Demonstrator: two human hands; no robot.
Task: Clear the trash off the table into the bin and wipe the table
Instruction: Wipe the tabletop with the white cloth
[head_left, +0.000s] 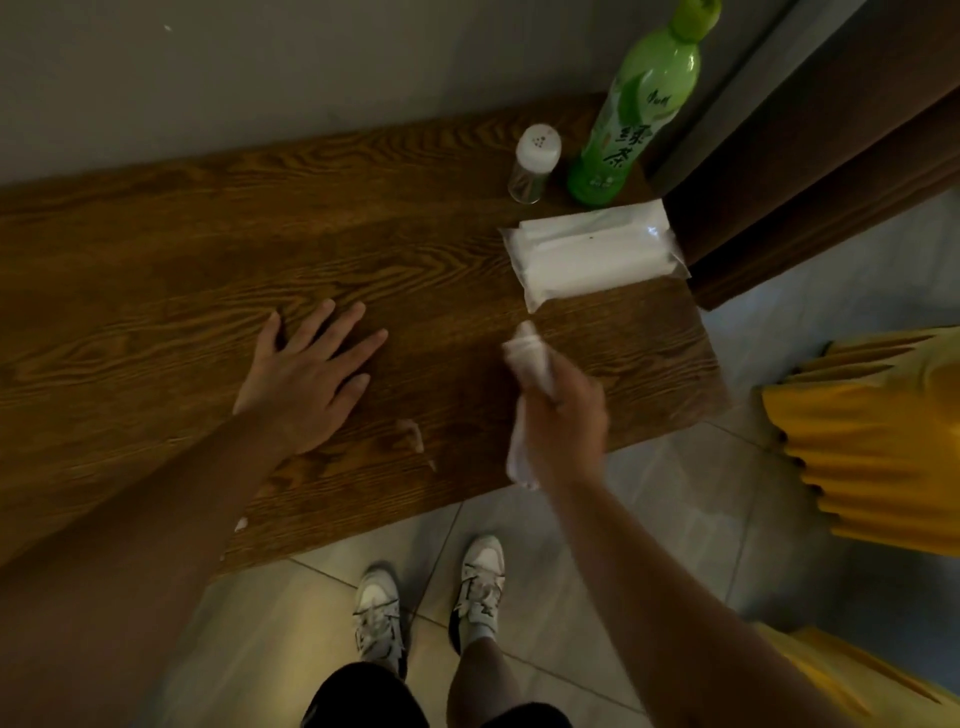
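Note:
My left hand (306, 366) lies flat on the dark wooden table (156, 270), palm down, fingers spread, holding nothing. My right hand (569, 415) is closed around a white tissue (527, 358), blurred by motion, just above the table's near right part; one end sticks out ahead of the fist and another hangs below it. A small pale scrap (413, 434) lies on the wood between my hands. Another white bit (240, 524) shows at the table's front edge beside my left forearm.
At the table's far right stand a green tea bottle (631, 117) and a small clear shaker with a white lid (535, 163). A white tissue pack (592, 254) lies in front of them. A yellow pleated object (872, 441) sits on the tiled floor to the right. My shoes (431, 597) are below.

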